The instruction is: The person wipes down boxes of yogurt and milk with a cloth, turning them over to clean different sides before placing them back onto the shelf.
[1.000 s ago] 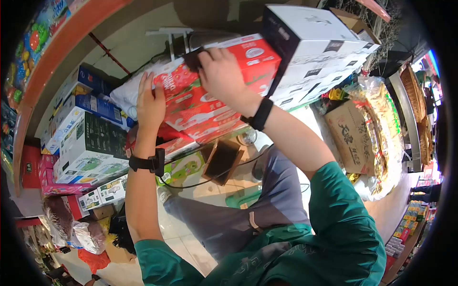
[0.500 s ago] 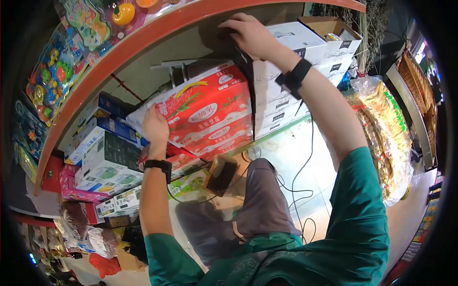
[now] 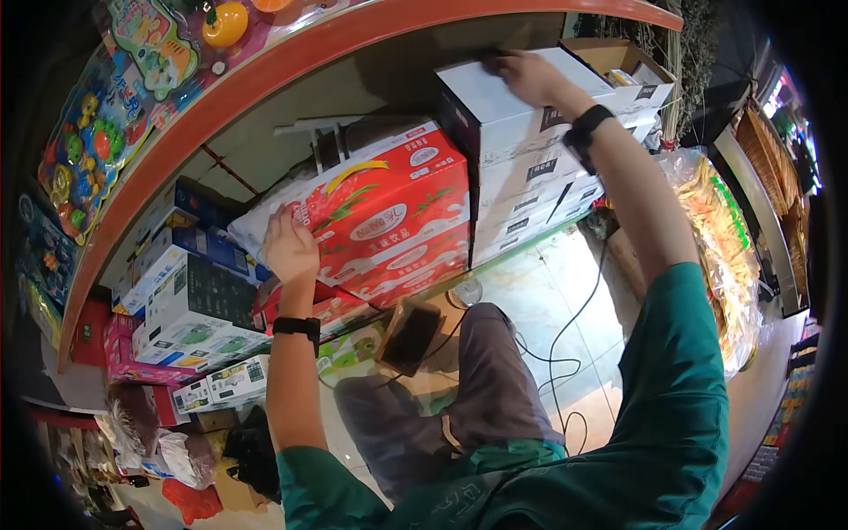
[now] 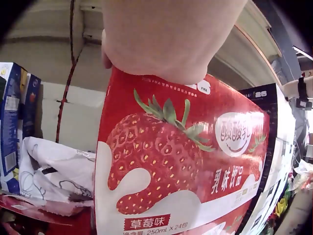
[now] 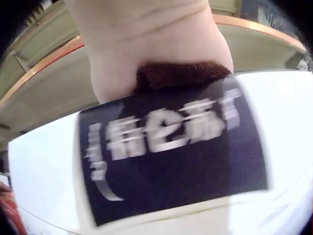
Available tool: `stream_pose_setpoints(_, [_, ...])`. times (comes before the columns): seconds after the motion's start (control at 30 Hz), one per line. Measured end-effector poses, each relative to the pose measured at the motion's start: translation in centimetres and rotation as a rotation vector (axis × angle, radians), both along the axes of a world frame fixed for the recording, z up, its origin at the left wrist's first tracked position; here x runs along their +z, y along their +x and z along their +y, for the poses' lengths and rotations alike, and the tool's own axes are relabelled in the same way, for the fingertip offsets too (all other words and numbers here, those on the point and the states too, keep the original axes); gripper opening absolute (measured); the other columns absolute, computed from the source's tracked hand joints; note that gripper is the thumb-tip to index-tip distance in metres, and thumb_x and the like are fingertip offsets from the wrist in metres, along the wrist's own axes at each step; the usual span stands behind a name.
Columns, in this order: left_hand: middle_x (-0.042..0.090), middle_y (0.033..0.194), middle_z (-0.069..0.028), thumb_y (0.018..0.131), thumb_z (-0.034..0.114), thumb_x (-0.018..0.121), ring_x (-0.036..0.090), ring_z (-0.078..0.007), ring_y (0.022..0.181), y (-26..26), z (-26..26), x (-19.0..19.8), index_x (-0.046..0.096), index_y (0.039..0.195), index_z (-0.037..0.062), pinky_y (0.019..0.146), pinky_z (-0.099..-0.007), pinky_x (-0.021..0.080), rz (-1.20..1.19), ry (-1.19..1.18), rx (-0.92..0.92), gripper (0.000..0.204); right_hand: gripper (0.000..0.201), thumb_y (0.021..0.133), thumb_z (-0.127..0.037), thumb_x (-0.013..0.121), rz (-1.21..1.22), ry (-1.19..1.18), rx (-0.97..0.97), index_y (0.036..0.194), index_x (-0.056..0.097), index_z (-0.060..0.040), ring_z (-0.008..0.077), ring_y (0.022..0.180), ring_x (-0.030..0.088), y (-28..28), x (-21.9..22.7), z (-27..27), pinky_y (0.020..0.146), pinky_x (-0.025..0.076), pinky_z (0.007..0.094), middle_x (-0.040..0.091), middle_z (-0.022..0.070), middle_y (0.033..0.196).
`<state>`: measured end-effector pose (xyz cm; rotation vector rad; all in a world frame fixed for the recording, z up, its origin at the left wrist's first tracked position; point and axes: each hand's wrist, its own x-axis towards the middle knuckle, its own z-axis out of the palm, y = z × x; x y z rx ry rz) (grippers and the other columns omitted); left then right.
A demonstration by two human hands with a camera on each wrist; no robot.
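Note:
My right hand [image 3: 539, 81] is over the top of the uppermost white box [image 3: 503, 93] and holds a dark brown cloth [image 5: 183, 76]. In the right wrist view this fuzzy cloth shows under the palm, at the edge above the box's black label. My left hand [image 3: 291, 247] rests on the left end of the top red strawberry milk-drink carton [image 3: 389, 208], fingers laid over its upper edge. The left wrist view shows the carton's strawberry front [image 4: 151, 161] below the hand, whose fingertips are hidden.
Blue boxes [image 3: 208, 252] and a green-and-white box [image 3: 203, 300] are stacked at left. An orange-edged shelf [image 3: 353, 53] with packaged toys arches overhead. An open carton [image 3: 623, 66] sits at back right, bagged goods [image 3: 707, 256] beside it. Black cables [image 3: 574, 327] trail across the tiled floor.
My right hand has moved with the cloth from the red carton's top to the white box, then rightward across it. The left hand stays at the red carton's left end.

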<state>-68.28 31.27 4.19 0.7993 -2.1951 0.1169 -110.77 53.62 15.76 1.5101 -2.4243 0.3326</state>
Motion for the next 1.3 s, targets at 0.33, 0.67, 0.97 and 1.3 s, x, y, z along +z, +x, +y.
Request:
stream_pose_setpoints(0.33, [0.062, 0.113, -0.0187, 0.089, 0.015, 0.045, 0.058, -0.0401, 0.104, -0.4, 0.3, -0.4, 0.059, 0.111, 0.0010, 0.090, -0.0446, 0.047, 0.086, -0.085, -0.017, 0.030, 0.040, 0.091, -0.029, 0.047, -0.086, 0.017, -0.241, 0.118, 0.061, -0.0026, 0.0393, 0.106, 0.058, -7.7, 0.3, 4.8, 0.095, 0.045, 0.0414, 0.062, 0.0213, 0.113])
stream_pose_setpoints(0.67, [0.062, 0.111, -0.0187, 0.090, 0.014, 0.044, 0.058, -0.0399, 0.104, -0.4, 0.3, -0.5, 0.060, 0.112, 0.0021, 0.089, -0.0442, 0.047, 0.079, -0.112, -0.003, 0.029, 0.035, 0.091, -0.025, 0.048, 0.037, -0.025, 0.198, 0.118, 0.062, -0.0074, 0.0342, 0.109, 0.056, 6.5, -0.5, -7.6, 0.097, 0.043, 0.0416, 0.061, 0.0164, 0.116])
stream_pose_setpoints(0.97, [0.063, 0.116, -0.0146, 0.087, 0.013, 0.049, 0.058, -0.0392, 0.108, -0.3, -0.3, -1.0, 0.062, 0.109, 0.0026, 0.093, -0.0440, 0.047, 0.066, -0.089, 0.015, 0.028, 0.032, 0.088, -0.021, 0.052, -0.099, 0.028, -0.079, 0.114, 0.059, -0.0027, 0.0407, 0.104, 0.056, -2.6, 0.4, -1.3, 0.093, 0.045, 0.0449, 0.058, 0.0242, 0.112])
stream_pose_setpoints(1.3, [0.063, 0.114, -0.0158, 0.088, 0.015, 0.047, 0.059, -0.0408, 0.105, -0.5, -0.4, -1.2, 0.061, 0.108, 0.0013, 0.091, -0.0451, 0.048, 0.109, -0.126, -0.019, 0.028, 0.030, 0.090, -0.025, 0.051, 0.034, -0.054, -0.104, 0.107, 0.062, -0.0036, 0.0420, 0.098, 0.057, -9.4, -0.5, 4.4, 0.088, 0.046, 0.0458, 0.061, 0.0226, 0.107])
